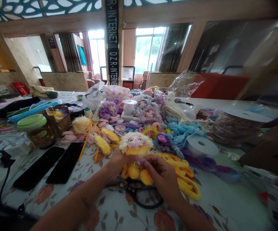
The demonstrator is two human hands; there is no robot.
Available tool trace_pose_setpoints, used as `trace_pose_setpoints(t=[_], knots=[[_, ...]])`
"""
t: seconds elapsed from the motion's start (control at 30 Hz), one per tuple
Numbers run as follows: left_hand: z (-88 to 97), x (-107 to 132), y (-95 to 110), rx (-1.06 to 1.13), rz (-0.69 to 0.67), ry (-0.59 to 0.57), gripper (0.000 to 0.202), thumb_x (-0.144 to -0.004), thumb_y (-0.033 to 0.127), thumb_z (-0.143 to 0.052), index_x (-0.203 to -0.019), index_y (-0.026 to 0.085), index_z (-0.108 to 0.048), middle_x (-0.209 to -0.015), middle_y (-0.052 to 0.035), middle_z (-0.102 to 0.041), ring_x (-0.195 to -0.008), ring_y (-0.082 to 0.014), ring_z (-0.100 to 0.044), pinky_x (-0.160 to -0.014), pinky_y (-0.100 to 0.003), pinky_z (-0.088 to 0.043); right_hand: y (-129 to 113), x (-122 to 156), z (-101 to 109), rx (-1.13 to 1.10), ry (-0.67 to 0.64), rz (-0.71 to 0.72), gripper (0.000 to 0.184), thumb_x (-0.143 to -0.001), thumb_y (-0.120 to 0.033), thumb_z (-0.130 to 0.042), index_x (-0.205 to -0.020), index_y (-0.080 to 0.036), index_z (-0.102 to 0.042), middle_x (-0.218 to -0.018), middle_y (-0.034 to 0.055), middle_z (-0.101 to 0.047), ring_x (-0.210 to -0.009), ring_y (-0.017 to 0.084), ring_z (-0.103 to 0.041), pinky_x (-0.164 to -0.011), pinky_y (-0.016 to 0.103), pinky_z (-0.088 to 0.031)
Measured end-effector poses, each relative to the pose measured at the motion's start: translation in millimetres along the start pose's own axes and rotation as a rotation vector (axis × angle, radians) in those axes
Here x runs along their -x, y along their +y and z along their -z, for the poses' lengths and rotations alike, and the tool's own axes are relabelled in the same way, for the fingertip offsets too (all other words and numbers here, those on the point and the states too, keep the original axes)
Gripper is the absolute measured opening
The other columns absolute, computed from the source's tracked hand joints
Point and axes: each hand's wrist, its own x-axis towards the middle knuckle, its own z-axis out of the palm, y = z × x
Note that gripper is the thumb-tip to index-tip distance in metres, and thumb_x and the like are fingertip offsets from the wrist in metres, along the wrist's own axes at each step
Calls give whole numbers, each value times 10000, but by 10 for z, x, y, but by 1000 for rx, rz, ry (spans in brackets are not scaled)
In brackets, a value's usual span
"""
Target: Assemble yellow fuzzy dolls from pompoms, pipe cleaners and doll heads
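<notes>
Near the middle of the table I hold a small doll with curly cream hair, a painted face and a fuzzy yellow body. My left hand grips it from the left, its fingers closed around the body below the head. From the right, my right hand pinches at a small purple piece on the doll's front; what that piece is I cannot make out. Yellow fuzzy feet hang beneath the hands. Just under them lie black-handled scissors. Yellow fuzzy strips lie looped beside my right hand.
Two dark phones lie to the left, near a green-lidded jar. Behind the doll is a pile of doll heads, yarn and plastic bags. At right are a white spool, purple fuzzy strips and a white glue gun.
</notes>
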Motion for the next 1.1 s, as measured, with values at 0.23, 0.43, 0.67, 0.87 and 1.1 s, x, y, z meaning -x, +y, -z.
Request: trace_pose_setpoints(t=[0.23, 0.43, 0.67, 0.87, 1.1], knots=[[-31, 34, -23, 151, 99, -27, 339, -653, 225, -762, -970, 140, -677, -882, -72, -711, -767, -203, -652, -683, -275, -517, -49, -8, 33, -315, -169, -211, 183, -723, -366, -730, -728, -212, -633, -639, 37, -686, -597, 178, -631, -605, 302, -504], [-20, 40, -32, 235, 235, -12, 330, -684, 271, -744, -970, 120, -675, -926, -102, -711, -888, -259, -655, -817, -334, -506, -126, -4, 62, -183, -165, -87, 127, -736, -328, -717, -714, -209, -677, -729, 38, -641, -679, 186, -596, -608, 296, -463], [-64, 41, -33, 248, 286, -22, 309, -731, 296, -709, -990, 133, -664, -929, -111, -717, -909, -280, -665, -813, -353, -518, -35, -45, 40, -53, -25, -28, 178, -779, -354, -673, -686, -203, -656, -713, 7, -495, -694, 162, -489, -659, 301, -401], [-66, 32, -23, 318, 335, -70, 361, -783, 365, -641, -1028, 102, -673, -953, -130, -717, -983, -289, -643, -856, -351, -499, -37, -44, 36, -33, -34, 0, 198, -782, -351, -669, -665, -201, -616, -735, 3, -453, -697, 158, -452, -662, 305, -378], [12, 39, 8, 161, 194, -71, 342, -616, 119, -751, -953, 100, -696, -942, -106, -712, -830, -223, -652, -807, -334, -493, -24, -66, 102, -66, -225, 120, 141, -776, -301, -682, -672, -212, -648, -814, 33, -502, -852, 199, -496, -773, 328, -389]])
